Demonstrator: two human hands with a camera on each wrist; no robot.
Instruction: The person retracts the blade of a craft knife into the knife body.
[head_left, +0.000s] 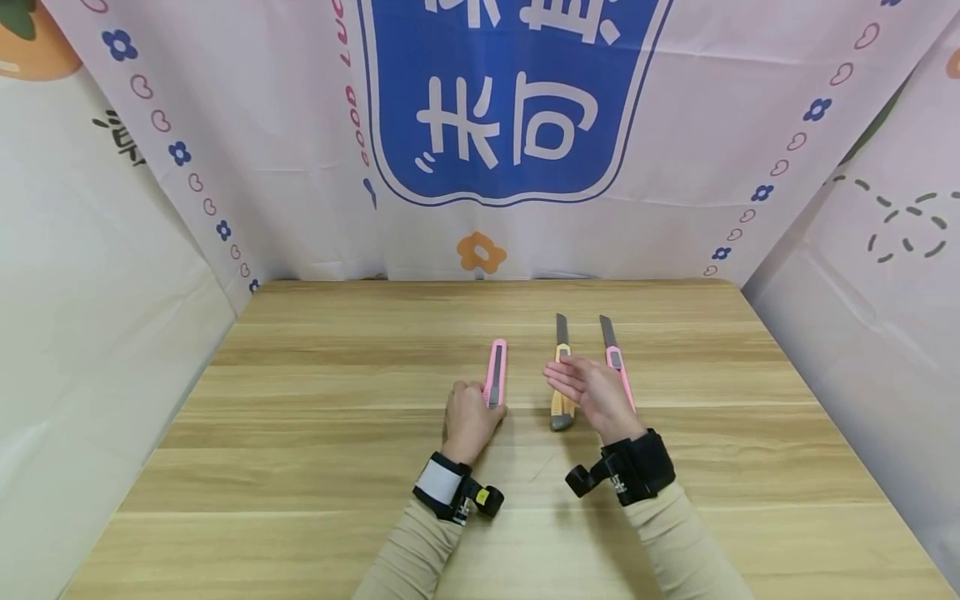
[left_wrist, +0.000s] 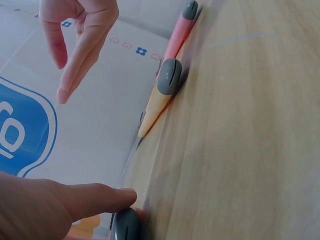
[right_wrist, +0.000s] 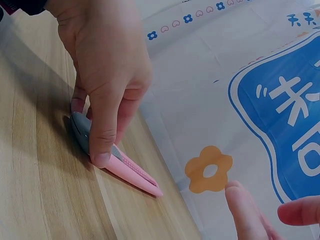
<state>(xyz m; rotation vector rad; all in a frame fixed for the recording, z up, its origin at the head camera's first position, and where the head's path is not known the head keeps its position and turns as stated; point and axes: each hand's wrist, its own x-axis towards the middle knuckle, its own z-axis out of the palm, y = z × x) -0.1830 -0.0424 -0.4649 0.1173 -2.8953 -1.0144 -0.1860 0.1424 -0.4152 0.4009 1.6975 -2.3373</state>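
Observation:
The left hand grips the lower end of a pink utility knife, whose blade does not show. In the right wrist view its thumb and fingers pinch the knife's grey end on the table. Over a yellow knife with its blade out hovers the right hand, fingers extended, holding nothing. The left wrist view shows that hand raised clear of the yellow knife. A second pink knife, blade out, lies to the right, partly hidden by the right hand in the head view.
The wooden table has a printed white cloth standing behind it and at both sides. Each wrist wears a black strap with a small camera. All the knives lie near the table's middle and right of it.

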